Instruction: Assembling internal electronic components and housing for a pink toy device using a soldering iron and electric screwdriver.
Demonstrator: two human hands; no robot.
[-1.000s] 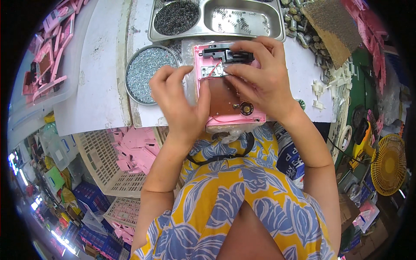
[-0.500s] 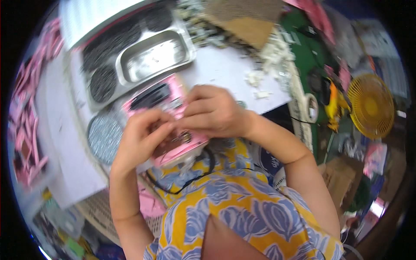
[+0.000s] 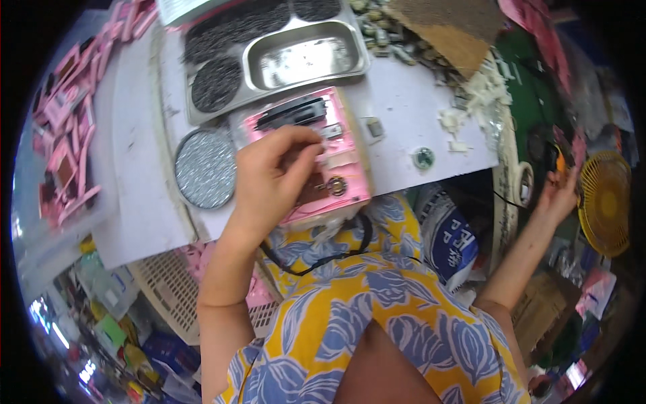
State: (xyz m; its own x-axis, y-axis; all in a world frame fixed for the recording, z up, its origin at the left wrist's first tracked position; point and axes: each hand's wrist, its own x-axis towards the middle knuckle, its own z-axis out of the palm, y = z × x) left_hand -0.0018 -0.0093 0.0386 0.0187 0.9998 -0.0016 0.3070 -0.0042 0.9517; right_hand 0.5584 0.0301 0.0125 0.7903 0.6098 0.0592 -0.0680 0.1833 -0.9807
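A pink plastic casing point(image 3: 350, 176) lies at the table's near edge, its inside facing up. It holds a black bar-shaped part point(image 3: 293, 113), a small metal piece point(image 3: 332, 131), a round coil-like part point(image 3: 337, 186) and thin wires. My left hand point(image 3: 272, 178) is over the casing's left half, thumb and forefinger pinched together at its middle; whatever they hold is hidden. Far to the right, my right hand point(image 3: 557, 196) is closed around an orange-and-black hand tool point(image 3: 560, 160), mostly covered by the fingers.
A steel tray point(image 3: 303, 57) with dark screws stands behind the casing; a round dish point(image 3: 206, 168) of silvery screws is left of it. Pink parts point(image 3: 67, 148) heap at far left. Right are white pieces point(image 3: 484, 97), a tape roll point(image 3: 523, 183) and a yellow fan point(image 3: 605, 202).
My right hand has left the casing and reached far right to the orange tool. My left hand stays at the casing. The whole view has shifted.
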